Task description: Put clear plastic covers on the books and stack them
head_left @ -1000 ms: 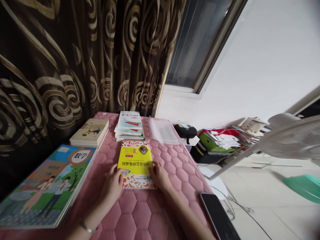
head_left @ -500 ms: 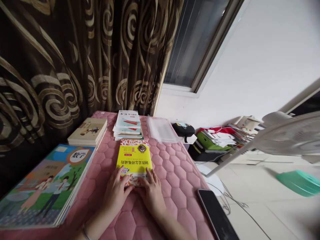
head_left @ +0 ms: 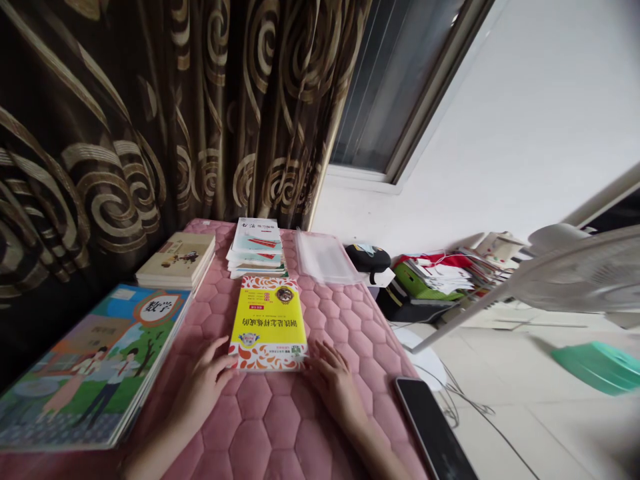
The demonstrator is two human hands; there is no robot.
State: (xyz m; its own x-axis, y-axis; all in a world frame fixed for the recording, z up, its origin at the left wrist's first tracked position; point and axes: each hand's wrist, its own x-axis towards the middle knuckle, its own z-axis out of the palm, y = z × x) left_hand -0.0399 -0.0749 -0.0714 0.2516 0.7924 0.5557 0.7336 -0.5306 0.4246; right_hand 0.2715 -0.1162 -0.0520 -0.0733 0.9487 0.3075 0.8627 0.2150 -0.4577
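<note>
Two bare hands lay open and empty: the left hand (head_left: 203, 387) and the right hand (head_left: 336, 387) sat just beside the lower corners of a yellow paperback book (head_left: 267, 323), holding nothing. The book lay flat on a pink quilted pad (head_left: 280, 440) — between a maths textbook (head_left: 95, 367) and a phone (head_left: 434, 430), just below a stack of booklets (head_left: 255, 248).

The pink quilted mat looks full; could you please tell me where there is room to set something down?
Bare mat shows in front of the yellow book, between the left hand and right hand, and right of it, up to the phone. The far end is crowded with booklets and a clear plastic sleeve; books line the left edge.
</note>
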